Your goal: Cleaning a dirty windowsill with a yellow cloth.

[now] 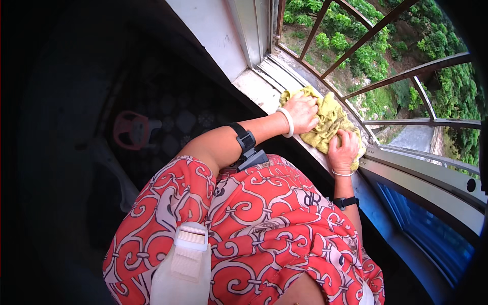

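A crumpled yellow-green cloth (324, 114) lies bunched on the window sill (253, 89), over the sliding-window track (286, 72). My left hand (301, 110), with a white bangle at the wrist, presses and grips the cloth's left part. At the cloth's right end, my right hand (344, 150) has its fingers curled into the fabric. Folds of the cloth hide some of the fingertips and the stretch of sill beneath.
Rusty metal window bars (366, 34) stand just beyond the sill, with trees and a path outside. A white sliding window frame (419, 183) is on the right. A pink plastic stool (131, 129) stands on the dark floor at left.
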Demonstrator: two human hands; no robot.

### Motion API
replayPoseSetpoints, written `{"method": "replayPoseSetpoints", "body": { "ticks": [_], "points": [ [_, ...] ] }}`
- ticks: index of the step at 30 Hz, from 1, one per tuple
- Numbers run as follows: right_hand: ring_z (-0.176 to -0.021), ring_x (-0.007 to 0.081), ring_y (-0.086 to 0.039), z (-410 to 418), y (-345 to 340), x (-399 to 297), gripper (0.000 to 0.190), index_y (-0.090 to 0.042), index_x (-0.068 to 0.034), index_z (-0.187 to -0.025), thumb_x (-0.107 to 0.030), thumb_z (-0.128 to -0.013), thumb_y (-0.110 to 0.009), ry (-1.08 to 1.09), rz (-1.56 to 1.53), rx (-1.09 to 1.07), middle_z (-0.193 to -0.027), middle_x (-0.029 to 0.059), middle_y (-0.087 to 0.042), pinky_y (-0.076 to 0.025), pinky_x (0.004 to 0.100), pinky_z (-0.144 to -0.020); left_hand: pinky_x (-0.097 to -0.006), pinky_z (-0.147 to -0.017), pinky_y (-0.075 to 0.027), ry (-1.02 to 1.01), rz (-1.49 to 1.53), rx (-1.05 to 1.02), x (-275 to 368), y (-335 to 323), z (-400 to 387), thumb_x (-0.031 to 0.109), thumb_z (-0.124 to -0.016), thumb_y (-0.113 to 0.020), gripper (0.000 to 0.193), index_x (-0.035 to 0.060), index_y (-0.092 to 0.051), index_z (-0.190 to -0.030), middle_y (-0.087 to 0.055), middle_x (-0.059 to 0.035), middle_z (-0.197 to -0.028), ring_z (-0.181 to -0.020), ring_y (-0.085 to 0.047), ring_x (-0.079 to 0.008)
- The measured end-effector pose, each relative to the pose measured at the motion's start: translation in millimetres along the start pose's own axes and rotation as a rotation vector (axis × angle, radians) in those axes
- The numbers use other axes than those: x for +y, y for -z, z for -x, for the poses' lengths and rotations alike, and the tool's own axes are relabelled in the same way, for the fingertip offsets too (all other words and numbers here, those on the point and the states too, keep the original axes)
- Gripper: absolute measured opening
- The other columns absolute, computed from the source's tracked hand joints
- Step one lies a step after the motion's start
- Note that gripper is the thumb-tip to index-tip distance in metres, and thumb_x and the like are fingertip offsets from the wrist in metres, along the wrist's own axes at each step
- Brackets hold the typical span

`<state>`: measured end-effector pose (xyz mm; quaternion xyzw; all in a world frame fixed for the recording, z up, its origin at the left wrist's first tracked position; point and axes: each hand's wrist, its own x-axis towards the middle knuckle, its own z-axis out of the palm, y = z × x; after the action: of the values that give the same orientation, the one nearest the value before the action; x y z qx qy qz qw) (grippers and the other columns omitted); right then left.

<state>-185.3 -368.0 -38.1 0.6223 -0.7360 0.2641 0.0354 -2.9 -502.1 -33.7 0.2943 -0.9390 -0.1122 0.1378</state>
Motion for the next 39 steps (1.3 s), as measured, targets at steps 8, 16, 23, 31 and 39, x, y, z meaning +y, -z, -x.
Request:
{"method": "replayPoseSetpoints", "body": {
  "ticks": [8,16,23,31,39],
  "points": [
    [-0.091,0.0305,-0.055,5,2,1,0.015,-0.065,-0.012,-0.091,-0.016,-0.076,-0.065,0.022,0.001,0.020,-0.091,0.0092,-0.059,-0.043,0.0419,-0.079,-0.0440,-0.105,-0.037,0.215,-0.090,-0.132,-93,48,18,0.046,-0.086,-0.058,0.057,0.0028,-0.054,-0.123,-0.052,-0.0181,-0.132,-0.125,-0.049,-0.0303],
    [-0.091,0.0304,-0.055,0,1,0,0.018,-0.065,-0.012,-0.092,-0.015,-0.075,-0.065,0.002,-0.014,-0.005,-0.091,0.0102,-0.057,-0.042,0.0429,-0.079,-0.0480,-0.110,-0.029,0.155,-0.141,-0.008,-38,5,12,0.043,-0.083,-0.056,0.064,-0.0052,-0.052,-0.124,-0.049,-0.0262,-0.132,-0.127,-0.045,-0.0364],
    [-0.089,0.0338,-0.055,4,-5,13,0.015,-0.061,-0.008,-0.089,-0.011,-0.075,-0.061,0.044,0.004,0.016,-0.090,0.0124,-0.058,-0.043,0.0443,-0.077,-0.0429,-0.100,-0.042,-0.204,0.109,-0.313,14,12,-8,0.033,-0.083,-0.058,0.044,-0.0021,-0.059,-0.109,-0.056,-0.0234,-0.125,-0.119,-0.052,-0.0334],
    [-0.086,0.0332,-0.056,4,13,8,0.009,-0.061,-0.007,-0.088,-0.005,-0.079,-0.060,0.139,-0.100,0.013,-0.087,0.0118,-0.058,-0.045,0.0441,-0.077,-0.0424,-0.102,-0.039,0.157,-0.076,-0.045,-89,34,20,0.038,-0.087,-0.058,0.045,0.0017,-0.058,-0.113,-0.054,-0.0205,-0.129,-0.123,-0.050,-0.0325],
    [-0.082,0.0299,-0.060,-16,22,18,0.008,-0.063,-0.007,-0.087,-0.010,-0.080,-0.066,-0.265,-0.339,-0.296,-0.084,0.0116,-0.062,-0.048,0.0398,-0.074,-0.0421,-0.106,-0.038,-0.209,0.216,0.017,-4,-3,16,0.033,-0.079,-0.066,0.053,-0.0007,-0.057,-0.119,-0.056,-0.0214,-0.128,-0.124,-0.050,-0.0348]
  ]
}}
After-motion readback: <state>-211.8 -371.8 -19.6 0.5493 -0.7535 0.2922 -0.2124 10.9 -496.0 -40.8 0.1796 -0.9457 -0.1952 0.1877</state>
